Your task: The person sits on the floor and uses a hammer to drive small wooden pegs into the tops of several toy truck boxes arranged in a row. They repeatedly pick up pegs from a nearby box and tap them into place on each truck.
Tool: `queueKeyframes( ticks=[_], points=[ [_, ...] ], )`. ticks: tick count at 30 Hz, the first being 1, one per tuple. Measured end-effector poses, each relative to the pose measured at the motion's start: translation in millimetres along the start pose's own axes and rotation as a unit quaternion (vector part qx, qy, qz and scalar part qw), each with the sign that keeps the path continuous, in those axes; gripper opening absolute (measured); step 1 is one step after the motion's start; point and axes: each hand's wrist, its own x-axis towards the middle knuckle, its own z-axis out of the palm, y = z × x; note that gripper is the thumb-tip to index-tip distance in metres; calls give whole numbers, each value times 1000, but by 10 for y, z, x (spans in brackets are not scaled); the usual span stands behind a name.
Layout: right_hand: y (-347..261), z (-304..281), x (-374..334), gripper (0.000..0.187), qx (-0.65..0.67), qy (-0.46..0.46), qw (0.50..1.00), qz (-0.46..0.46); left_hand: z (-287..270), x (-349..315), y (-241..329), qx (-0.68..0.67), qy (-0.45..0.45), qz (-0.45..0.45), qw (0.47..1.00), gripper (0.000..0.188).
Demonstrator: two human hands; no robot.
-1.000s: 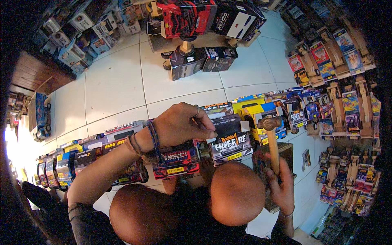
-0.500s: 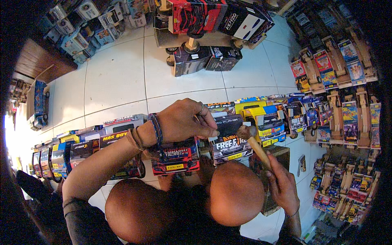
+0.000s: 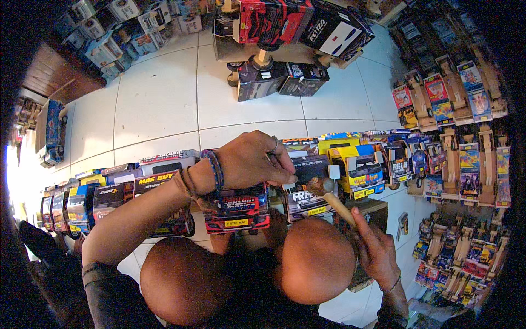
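Observation:
My right hand point(image 3: 375, 249) is wrapped round the wooden handle of a hammer point(image 3: 341, 210). Its brown head is over the front of a black and white toy truck point(image 3: 310, 210), close to the small white square at the truck's right. Reaching across from the left, my left hand point(image 3: 249, 162) is pinched at the windscreen edge of the same truck; anything between thumb and finger is too small to make out. Beside it, beneath my left wrist, stands a red and blue toy truck point(image 3: 235, 212). My knees are just below the trucks.
Toy trucks stretch in a row both ways, including a yellow and blue one point(image 3: 359, 171). A wooden box point(image 3: 375, 211) stands by my right knee. Larger toy trucks point(image 3: 263, 79) stand on the white tiles point(image 3: 156, 104) ahead. Wooden-framed toys point(image 3: 468, 159) are lined up at right.
The hammer head has moved left and slightly down, in front of the truck's lettering. My left hand keeps its pinch at the windscreen edge. The view has shifted slightly.

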Motion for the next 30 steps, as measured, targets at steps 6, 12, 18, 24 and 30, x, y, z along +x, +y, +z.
queueKeyframes(
  ticks=[6, 12, 18, 24, 30],
  points=[
    [19, 72, -52, 84, -1, 140, 989, -52, 10, 9, -11, 15, 4, -5, 1000, 25],
    [86, 27, 7, 65, -45, 52, 997, -46, -2, 9, 1, 28, 19, 31, 999, 25],
    [67, -42, 48, 61, -44, 133, 987, -82, 9, 2, 0, -12, 1, 6, 1000, 25],
    [-8, 11, 110, 57, 81, 109, 989, 55, 7, -21, 21, 33, 15, 2, 999, 22],
    [29, 93, 75, 61, 156, 189, 965, 90, -39, 10, 89, 64, -16, 12, 998, 23]
  ],
)
